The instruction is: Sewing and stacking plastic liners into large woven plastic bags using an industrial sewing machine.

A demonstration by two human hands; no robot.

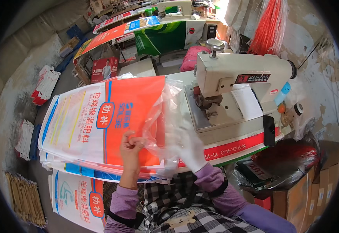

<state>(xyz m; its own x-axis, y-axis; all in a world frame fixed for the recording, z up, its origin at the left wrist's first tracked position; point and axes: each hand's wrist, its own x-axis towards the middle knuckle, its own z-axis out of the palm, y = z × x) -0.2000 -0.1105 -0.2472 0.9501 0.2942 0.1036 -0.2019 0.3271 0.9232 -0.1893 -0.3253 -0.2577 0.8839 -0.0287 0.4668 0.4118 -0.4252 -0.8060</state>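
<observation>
Orange-and-white sack (pixel 99 120), white glove (pixel 189 145) (sleeves (pixel 212 180) purple), cream sewing machine (pixel 243 73).

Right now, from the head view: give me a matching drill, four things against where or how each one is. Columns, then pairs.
Things:
1. left hand
2. right hand
3. sewing machine
4. sack stack

Places or states:
A. cream, standing on the table at upper right
B. bare, pinching the clear liner at the orange sack edge
C. lying flat to the person's left, orange and white on top
D. in a white glove, under the clear liner

Pairs: 1-B, 2-D, 3-A, 4-C
</observation>
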